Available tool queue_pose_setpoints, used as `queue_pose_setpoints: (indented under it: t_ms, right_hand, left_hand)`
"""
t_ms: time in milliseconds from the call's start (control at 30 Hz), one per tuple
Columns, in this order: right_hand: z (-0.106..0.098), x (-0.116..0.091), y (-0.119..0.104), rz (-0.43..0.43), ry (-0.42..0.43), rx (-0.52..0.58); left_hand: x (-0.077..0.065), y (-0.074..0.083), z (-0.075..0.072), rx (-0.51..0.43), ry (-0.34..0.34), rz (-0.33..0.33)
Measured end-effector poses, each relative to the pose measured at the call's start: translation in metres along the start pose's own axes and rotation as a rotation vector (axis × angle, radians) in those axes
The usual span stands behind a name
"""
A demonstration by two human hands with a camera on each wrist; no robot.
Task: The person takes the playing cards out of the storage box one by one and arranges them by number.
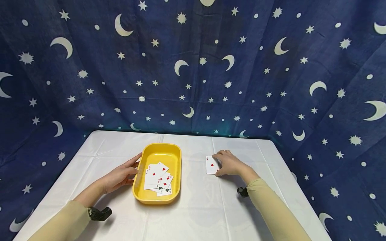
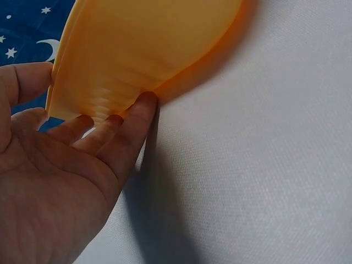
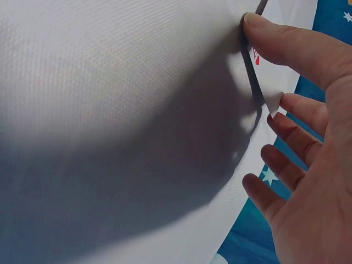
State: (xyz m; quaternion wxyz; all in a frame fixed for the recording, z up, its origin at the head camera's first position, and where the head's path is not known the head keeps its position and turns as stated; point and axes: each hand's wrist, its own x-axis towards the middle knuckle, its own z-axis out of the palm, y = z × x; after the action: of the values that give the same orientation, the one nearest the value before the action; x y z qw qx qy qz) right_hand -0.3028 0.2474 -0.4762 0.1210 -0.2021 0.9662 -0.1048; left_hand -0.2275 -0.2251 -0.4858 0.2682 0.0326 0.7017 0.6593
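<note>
A yellow plastic tray [image 1: 177, 174] stands left of centre on the table in the head view, with several playing cards [image 1: 150, 182] lying face up and overlapping inside it. The top one is an ace of diamonds. My left hand [image 1: 120, 175] touches the tray's left side, its fingertips [image 2: 144, 102] against the outer wall in the left wrist view. To the right of the tray, my right hand [image 1: 229, 163] pinches an ace card with a red heart [image 1: 209, 169] by opposite edges. In the right wrist view this card [image 3: 275, 66] is tilted, partly behind the thumb.
A white cloth [image 1: 196, 214] covers the table. Behind and beside it hangs a dark blue curtain [image 1: 193, 60] with moons and stars. Black wrist devices [image 1: 100, 214] sit near both sleeve ends.
</note>
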Motion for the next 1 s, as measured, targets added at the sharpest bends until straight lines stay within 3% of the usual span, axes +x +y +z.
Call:
queue_pose_setpoints:
  t_ms: [267,1000]
  right_hand:
    - [0.0024,0.0021,0.0060,-0.014,-0.018,0.031]
    - [-0.0021,0.0051,0.0072,-0.012,-0.088,0.095]
  left_hand:
    - [-0.0002,0.0017,0.0023,-0.010,0.027,-0.011]
    - [-0.0005,0.0018,0.0008,0.005,0.010,0.000]
